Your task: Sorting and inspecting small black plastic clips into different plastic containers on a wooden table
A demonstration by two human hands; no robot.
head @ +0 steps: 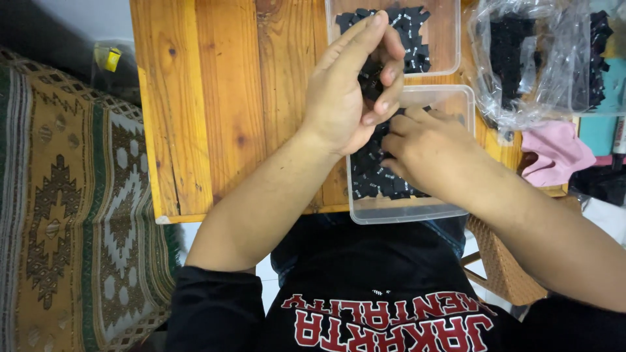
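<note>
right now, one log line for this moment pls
left hand: holds black parts | right hand: in near tub of black parts | far tub: behind

Two tubs lying under the fingers

The near tub point(417, 212) is sitting below the right hand's fingers point(407, 127); the far tub point(450, 39) is lying beyond the left hand's fingertips point(385, 72).

Even, bright indoor light, soft shadows, glare on the plastic bag point(541, 58), slightly soft focus.
</note>
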